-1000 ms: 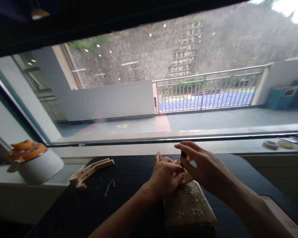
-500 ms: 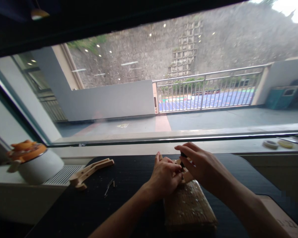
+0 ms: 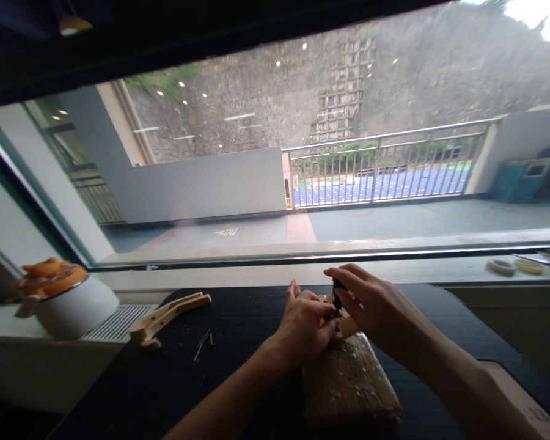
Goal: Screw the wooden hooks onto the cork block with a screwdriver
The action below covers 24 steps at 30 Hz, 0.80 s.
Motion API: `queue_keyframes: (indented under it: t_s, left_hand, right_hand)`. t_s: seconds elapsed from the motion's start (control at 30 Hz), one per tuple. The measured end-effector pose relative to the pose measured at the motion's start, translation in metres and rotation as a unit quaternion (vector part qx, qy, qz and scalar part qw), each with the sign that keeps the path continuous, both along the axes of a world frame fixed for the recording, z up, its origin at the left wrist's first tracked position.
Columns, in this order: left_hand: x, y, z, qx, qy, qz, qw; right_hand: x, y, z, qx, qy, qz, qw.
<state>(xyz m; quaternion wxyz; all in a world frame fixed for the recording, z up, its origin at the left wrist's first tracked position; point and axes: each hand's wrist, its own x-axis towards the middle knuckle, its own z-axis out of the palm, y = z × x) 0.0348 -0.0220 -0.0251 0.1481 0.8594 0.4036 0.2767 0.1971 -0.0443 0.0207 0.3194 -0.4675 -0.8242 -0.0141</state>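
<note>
My right hand (image 3: 371, 299) pinches what looks like a small black screwdriver (image 3: 337, 294), held upright with its tip pointing down. Beneath it, my left hand (image 3: 307, 324) is closed around a light wooden piece (image 3: 348, 328), fingertips beside the tool's lower end. Much of that piece is hidden by both hands. It sits at the far end of a brown block (image 3: 352, 385) with shiny, worn patches on top. The tool's tip is too small and covered to make out.
On the black table (image 3: 252, 305), an angled wooden part (image 3: 172, 315) with holes lies left, near thin metal bits (image 3: 201, 348). A white pot (image 3: 76, 305) with an orange top and tape rolls (image 3: 501, 267) stand along the windowsill (image 3: 256, 278). A dark-edged board (image 3: 516, 391) lies right.
My right fingers have shifted very slightly around the black screwdriver, showing more of its handle. My left hand and the wooden piece stay in place.
</note>
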Motion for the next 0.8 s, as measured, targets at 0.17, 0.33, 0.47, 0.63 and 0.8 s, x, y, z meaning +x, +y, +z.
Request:
queue_keyframes:
  t_s: [0.17,0.33,0.47,0.63,0.8]
  left_hand:
    - [-0.0003,-0.0007,0.0001,-0.005,-0.001,0.001,1.0]
    - [-0.0004,0.0,-0.0001,-0.013,-0.003,-0.001,1.0]
    - [0.0006,-0.0007,0.0008,-0.018,-0.01,0.005,1.0]
    - [0.0012,-0.0019,0.0033,-0.025,-0.011,0.004,1.0]
    - [0.0002,-0.0018,0.0037,-0.015,-0.01,-0.005,1.0]
  right_hand:
    - [-0.0015,-0.0016,0.0009,0.009,-0.018,-0.021,1.0]
    - [-0.0025,-0.0048,0.0035,0.031,-0.004,-0.017,0.999]
    - [-0.0004,-0.0023,0.0011,0.025,0.007,0.015,1.0]
    - [0.001,0.0009,-0.0009,0.019,-0.001,0.012,1.0]
    - [-0.001,-0.002,0.0028,0.005,-0.011,-0.019,1.0]
